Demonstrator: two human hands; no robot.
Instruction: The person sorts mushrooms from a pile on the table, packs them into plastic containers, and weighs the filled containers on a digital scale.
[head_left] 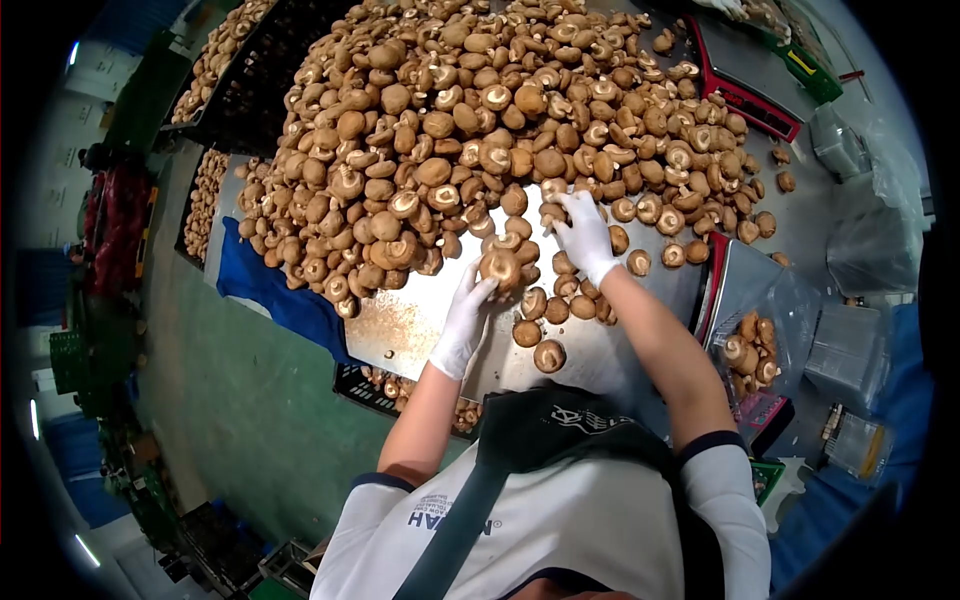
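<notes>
My left hand point(463, 322), in a white glove, holds a large brown shiitake mushroom point(500, 268) between thumb and fingers. Several smaller shiitakes lie close around it on the metal table point(415, 303). To the right, my gloved right hand point(585, 235) reaches to the front edge of the big shiitake pile point(430, 130). Its fingers are closed around a small shiitake point(552, 213), partly hidden by the glove. Between and below my hands lies a loose group of shiitakes point(557, 310), some cap up and some stem up.
On the right, a scale point(755, 285) bears a clear plastic bag of shiitakes point(752, 350). Stacked clear trays point(848, 345) stand beyond it. Another red-edged scale point(745, 85) is at the back right. A blue cloth point(275, 290) hangs at the left edge; a black crate point(355, 385) sits below.
</notes>
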